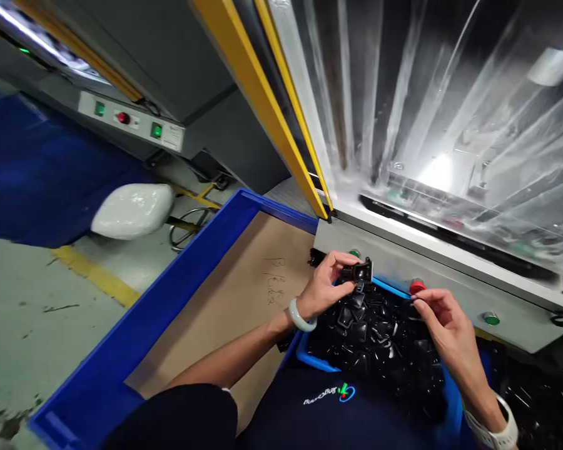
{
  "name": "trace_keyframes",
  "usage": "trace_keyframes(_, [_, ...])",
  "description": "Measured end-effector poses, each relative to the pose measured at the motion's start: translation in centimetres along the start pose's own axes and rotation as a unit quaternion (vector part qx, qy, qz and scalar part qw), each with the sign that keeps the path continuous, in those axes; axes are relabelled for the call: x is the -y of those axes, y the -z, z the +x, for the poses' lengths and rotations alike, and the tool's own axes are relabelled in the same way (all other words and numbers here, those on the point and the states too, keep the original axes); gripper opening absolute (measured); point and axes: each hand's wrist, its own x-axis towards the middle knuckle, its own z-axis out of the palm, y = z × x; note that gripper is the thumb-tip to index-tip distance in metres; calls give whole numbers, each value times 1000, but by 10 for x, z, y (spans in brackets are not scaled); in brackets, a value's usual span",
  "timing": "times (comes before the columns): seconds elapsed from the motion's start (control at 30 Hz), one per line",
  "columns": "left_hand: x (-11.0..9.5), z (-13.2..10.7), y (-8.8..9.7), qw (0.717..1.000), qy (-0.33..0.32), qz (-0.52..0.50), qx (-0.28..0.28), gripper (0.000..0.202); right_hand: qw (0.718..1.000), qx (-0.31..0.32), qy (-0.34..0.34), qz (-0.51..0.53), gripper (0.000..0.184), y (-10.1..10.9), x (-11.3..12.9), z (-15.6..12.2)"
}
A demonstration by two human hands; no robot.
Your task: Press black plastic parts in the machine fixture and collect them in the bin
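Note:
My left hand (328, 284) is closed on a glossy black plastic part (363, 272), held up between thumb and fingers over the far left of the bin. To the right, the thumb and forefinger of my right hand (445, 319) are pinched together just below a red button (417, 287). Something small and dark shows at those fingertips, too small to name. Beneath both hands a blue bin (321, 362) holds a heap of similar shiny black plastic parts (359, 331).
A larger blue crate (187, 250) with a cardboard sheet (225, 300) lies at left. Ahead stands a machine panel (455, 300) with a green button (491, 319), under a clear strip curtain (403, 94). Yellow posts (267, 106) rise beside it. A white-covered stool (134, 210) stands further left.

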Motion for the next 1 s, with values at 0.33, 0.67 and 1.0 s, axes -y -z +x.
trace_keyframes(0.33, [-25,29,-75,980,-140,7,144,37,997,-54,38,-46,32,-1,31,17])
trace_keyframes(0.67, [-43,68,-100,984,-91,-51,145,22,992,-113,55,7,39,21,34,48])
trace_keyframes(1.0, [-57,131,-111,983,-74,-132,102,23,978,-158,134,7,33,38,70,98])
